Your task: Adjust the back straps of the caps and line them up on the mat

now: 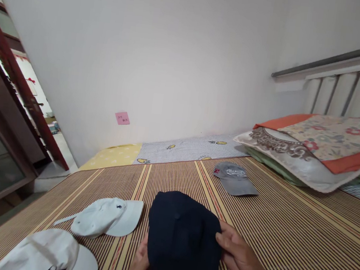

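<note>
A plain white wall [182, 64] is seen behind a bed, and on it a pink note [122, 118] is stuck. The bed is covered by a striped mat [291, 247], and at the right side a pillow [320, 176] is partly covered by an orange-edged floral cloth [335, 135]. The dark cap [183, 237] is held over the near middle part of the mat, between the two hands. Its long axis is directed mainly away from the person, from the bottom edge of the view toward the wall; by which end the brim is formed cannot be told with certainty. The right edge of this cap is pinched by the right hand [240, 258], with the thumb and fingers clamped on the fabric. The left edge is gripped low down by the left hand [141, 265], whose fingers are closed on the cap but partly hidden by it. Farther away, a grey cap [234, 177] is laid on the mat, its brim pointed to the right and toward the person. At the left, a pale cap [106, 218] is placed with its brim to the right, and nearer, a white cap [48, 252] with dark letters is turned likewise.
</note>
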{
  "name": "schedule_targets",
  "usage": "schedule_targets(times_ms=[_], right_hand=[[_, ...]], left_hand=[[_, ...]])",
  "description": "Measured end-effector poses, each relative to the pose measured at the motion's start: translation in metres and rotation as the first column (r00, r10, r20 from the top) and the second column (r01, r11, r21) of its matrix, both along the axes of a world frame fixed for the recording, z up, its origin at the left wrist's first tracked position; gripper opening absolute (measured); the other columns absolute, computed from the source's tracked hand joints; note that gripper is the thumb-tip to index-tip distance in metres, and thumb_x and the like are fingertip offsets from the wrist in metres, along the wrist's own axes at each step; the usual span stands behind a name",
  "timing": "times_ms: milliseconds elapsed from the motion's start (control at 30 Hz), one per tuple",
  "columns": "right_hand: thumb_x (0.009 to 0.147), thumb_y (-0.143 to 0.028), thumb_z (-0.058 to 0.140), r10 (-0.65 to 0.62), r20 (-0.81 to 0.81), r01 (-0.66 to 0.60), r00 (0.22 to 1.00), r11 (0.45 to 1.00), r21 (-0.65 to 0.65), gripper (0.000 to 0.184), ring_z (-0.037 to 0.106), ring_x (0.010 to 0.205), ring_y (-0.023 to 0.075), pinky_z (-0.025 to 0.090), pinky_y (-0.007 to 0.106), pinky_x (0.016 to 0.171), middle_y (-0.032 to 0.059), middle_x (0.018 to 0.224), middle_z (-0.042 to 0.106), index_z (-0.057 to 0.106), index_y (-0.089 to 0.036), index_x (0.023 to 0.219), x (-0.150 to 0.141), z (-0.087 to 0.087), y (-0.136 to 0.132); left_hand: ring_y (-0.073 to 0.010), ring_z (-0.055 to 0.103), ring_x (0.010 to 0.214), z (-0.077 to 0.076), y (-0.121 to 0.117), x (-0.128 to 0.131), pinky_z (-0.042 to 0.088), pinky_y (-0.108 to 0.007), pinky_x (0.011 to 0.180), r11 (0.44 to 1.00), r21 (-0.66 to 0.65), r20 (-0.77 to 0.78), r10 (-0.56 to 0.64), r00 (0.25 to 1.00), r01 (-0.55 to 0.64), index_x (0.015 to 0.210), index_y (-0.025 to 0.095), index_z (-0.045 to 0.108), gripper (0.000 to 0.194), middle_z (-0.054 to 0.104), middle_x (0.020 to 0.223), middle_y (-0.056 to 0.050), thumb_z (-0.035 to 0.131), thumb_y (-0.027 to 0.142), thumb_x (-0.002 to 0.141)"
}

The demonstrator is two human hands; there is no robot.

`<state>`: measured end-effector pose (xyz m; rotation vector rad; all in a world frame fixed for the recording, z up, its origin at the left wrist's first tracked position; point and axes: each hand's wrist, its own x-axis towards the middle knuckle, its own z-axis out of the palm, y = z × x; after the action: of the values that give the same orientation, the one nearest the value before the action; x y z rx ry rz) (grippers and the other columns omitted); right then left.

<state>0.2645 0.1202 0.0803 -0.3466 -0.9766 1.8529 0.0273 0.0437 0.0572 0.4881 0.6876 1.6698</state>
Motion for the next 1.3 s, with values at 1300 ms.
schedule_targets(times_ms=[1300], right_hand=[[0.096, -0.036, 0.056, -0.556, 0.655, 0.103, 0.512, 0.797, 0.595, 0.021, 0.066, 0.080, 0.0224, 0.045, 0.032, 0.072, 0.0030, 0.088, 0.073, 0.072, -0.025, 0.091, -0.009, 0.010, -0.007]], left_hand=[[-0.0344, 0.059, 0.115, 0.019, 0.014, -0.011, 0.038, -0.048, 0.106, 0.911, 0.325, -0.891, 0.385, 0.241, -0.252, 0.083, 0.026, 0.077, 0.014, 0.072, 0.112, -0.011, 0.063, 0.021, 0.082]])
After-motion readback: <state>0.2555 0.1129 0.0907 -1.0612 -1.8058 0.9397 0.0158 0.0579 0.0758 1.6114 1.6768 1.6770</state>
